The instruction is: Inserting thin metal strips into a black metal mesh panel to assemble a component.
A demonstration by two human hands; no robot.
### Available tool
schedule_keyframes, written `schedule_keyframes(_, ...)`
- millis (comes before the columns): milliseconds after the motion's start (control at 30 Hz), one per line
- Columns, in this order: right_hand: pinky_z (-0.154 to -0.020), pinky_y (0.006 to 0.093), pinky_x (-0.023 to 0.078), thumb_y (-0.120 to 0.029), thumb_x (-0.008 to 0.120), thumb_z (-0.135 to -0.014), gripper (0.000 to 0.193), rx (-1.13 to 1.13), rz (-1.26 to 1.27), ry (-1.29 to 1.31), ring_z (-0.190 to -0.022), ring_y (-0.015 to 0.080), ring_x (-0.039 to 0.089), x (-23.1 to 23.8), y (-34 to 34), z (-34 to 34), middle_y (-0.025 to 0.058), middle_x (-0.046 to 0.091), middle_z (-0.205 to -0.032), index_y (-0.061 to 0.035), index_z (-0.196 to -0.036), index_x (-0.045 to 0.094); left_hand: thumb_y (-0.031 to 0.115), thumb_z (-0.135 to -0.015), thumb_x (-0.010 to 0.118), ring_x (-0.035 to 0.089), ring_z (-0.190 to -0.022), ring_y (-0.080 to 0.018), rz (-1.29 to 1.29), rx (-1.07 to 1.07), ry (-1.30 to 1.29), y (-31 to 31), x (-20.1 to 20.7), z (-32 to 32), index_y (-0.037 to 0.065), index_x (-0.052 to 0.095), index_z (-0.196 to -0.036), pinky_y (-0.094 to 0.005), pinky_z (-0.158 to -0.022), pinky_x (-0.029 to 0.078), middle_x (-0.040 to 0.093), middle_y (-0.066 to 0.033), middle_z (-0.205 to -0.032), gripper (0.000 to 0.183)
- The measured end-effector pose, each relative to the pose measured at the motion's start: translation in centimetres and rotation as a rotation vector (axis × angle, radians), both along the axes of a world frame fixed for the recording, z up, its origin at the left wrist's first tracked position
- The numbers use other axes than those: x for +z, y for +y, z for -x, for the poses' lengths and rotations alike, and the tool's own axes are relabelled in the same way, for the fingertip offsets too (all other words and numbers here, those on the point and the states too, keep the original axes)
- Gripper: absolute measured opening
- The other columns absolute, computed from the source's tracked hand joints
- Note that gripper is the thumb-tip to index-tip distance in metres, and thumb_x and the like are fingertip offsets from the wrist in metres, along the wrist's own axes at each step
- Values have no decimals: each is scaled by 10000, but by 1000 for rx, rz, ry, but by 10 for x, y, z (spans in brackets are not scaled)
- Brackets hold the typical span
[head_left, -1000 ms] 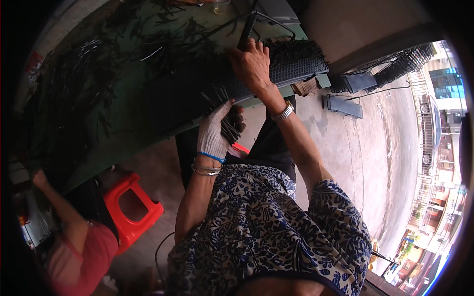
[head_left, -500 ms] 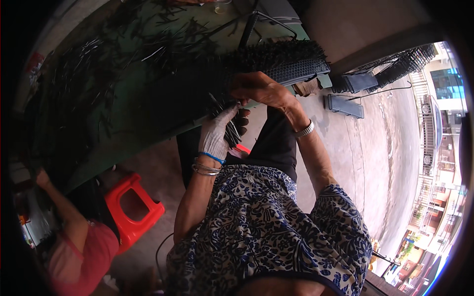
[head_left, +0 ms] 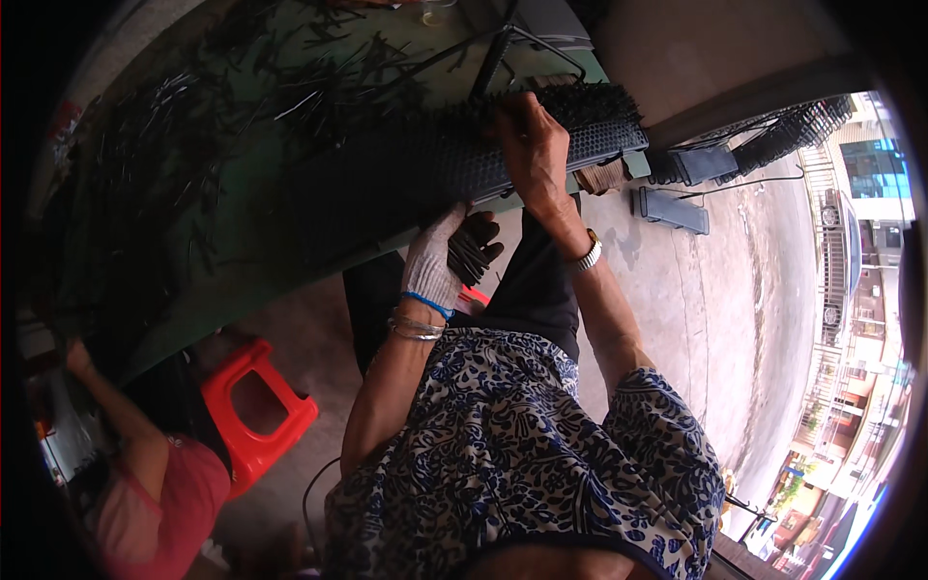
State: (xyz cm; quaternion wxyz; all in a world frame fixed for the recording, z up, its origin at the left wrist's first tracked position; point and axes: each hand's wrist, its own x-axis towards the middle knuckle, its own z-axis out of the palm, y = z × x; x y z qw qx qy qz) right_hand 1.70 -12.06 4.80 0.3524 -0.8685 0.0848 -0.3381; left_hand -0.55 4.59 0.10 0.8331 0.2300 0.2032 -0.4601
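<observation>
A pale knitted glove with dark fingers covers my left hand, closed around a bundle of thin dark strips below the green table's edge. Bare and with a watch on its wrist, my right hand is over a long dark perforated board. Its fingers are pinched together among the upright dark strips that stand in rows along the board's far side. Whatever lies between those fingertips is too small to make out.
Loose dark strips are scattered over the green table, where a black metal frame stands. At left a person in a red shirt sits near a red stool. Grey trays lie on the floor at right.
My right hand has moved away from the bundle, up and to the right onto the strips in the board. My left hand has shifted slightly and keeps the bundle.
</observation>
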Motion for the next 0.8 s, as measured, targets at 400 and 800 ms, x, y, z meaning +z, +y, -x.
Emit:
schedule_keyframes(400, -610, 292, 514, -56, 635, -876, 86, 12, 71, 47, -711, 205, 697, -6, -4, -11, 120, 667, -781, -5, -920, 581, 160, -928, 614, 660, -728, -210, -82, 46, 5, 6, -5, 4, 71, 621, -966, -390, -658, 583, 658, -78, -820, 97)
schedule_keyframes(800, -667, 320, 515, -76, 637, -871, 107, 120, 139, 96, -724, 226, 669, -17, -8, -14, 98, 661, -848, -44, -972, 622, 180, -934, 614, 673, -792, -211, -41, -1, -40, 16, 2, 2, 101, 654, -994, -421, -736, 580, 667, -53, -843, 107)
